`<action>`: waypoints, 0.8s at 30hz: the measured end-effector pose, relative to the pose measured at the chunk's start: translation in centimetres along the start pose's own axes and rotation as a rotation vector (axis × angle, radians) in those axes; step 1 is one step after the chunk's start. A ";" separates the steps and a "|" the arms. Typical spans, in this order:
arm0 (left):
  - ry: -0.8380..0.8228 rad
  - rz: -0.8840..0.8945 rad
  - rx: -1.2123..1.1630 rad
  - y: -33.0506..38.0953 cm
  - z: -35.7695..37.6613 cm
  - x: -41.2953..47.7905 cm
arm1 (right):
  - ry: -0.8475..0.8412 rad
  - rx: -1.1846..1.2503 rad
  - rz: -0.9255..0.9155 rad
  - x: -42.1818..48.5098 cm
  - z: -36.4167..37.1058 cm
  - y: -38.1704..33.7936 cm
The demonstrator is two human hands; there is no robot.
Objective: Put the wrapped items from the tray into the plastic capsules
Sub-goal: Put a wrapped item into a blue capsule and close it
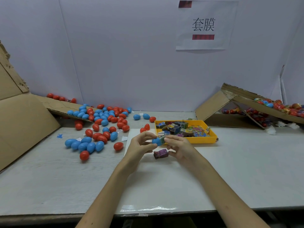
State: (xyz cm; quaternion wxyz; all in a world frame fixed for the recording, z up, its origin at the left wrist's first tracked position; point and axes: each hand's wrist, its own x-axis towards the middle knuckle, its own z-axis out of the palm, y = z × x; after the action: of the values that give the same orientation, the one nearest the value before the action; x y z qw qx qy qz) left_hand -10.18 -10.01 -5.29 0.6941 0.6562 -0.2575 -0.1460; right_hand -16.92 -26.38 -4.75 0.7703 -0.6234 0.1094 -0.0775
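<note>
My left hand (pixel 139 145) grips a blue capsule (pixel 156 141) at the table's middle. My right hand (pixel 178 146) pinches a printed wrapped item (pixel 162 139) against the capsule's right end. A purple wrapped item (pixel 160 154) lies on the table just below both hands. The yellow tray (pixel 212 134) stands right behind my right hand and holds several colourful wrapped items (pixel 182 129).
Several red and blue capsules (pixel 98 125) lie scattered at the left, spilling from a flattened cardboard box (pixel 24 116). A tilted cardboard box (pixel 246 102) at the back right holds wrapped capsules. A white wall with a paper sign (pixel 204 25) stands behind.
</note>
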 end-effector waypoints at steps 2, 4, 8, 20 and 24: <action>0.000 0.011 0.011 0.0 0.0 0.0 | 0.001 0.008 0.002 0.0 0.0 0.0; 0.004 0.018 0.022 0.0 0.1 -0.1 | -0.002 0.000 -0.002 0.0 0.0 0.1; 0.012 0.027 0.042 0.1 0.1 -0.1 | 0.004 -0.053 -0.030 0.0 0.0 0.3; 0.034 0.057 0.107 0.0 0.4 -0.3 | 0.121 -0.354 -0.254 -0.1 0.4 0.3; 0.076 0.062 0.069 0.0 0.4 -0.2 | 0.213 -0.466 -0.342 -0.1 0.9 0.8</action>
State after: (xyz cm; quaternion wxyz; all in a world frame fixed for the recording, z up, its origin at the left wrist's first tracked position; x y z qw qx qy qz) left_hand -10.59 -10.21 -5.29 0.6844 0.6767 -0.2560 -0.0905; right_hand -16.84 -25.32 -5.36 0.5665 -0.7811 0.0976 -0.2438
